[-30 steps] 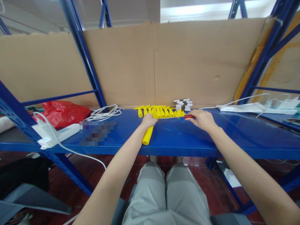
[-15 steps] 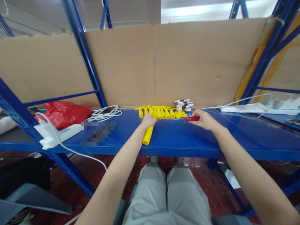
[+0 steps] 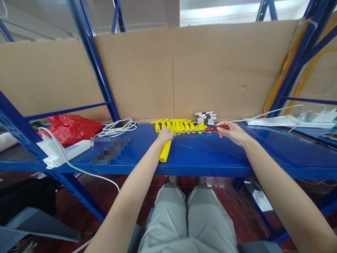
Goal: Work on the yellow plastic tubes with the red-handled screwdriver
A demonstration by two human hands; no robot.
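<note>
Watching remotely through the head camera, I note both hands busy over the blue metal counter (image 3: 207, 153). Left hand (image 3: 165, 135): closed around the upper part of a yellow, hollow, tube-shaped plastic handle (image 3: 165, 151), its round open end pointing towards the wearer, near the counter's front edge. The far end is masked by the fingers. Right hand (image 3: 233, 133): fingers gripping the rear of a red-handled screwdriver with a thin metal shaft (image 3: 210, 129). I see the shaft run roughly level, leftwards to the left hand; whether its tip touches the yellow handle I cannot tell.

Behind the hands I log a row of yellow T-shaped plastic pieces (image 3: 181, 127), side by side, with smaller yellow pieces (image 3: 201, 127) at its right end. Just beyond those, a stack of white strips with dark middles (image 3: 206, 118), near the upright brown cardboard panel (image 3: 210, 70).

Left side of my view: a coiled white cable (image 3: 118, 127), a crumpled red plastic bag (image 3: 72, 128), a white power strip (image 3: 79, 147) with a plug in it.
</note>
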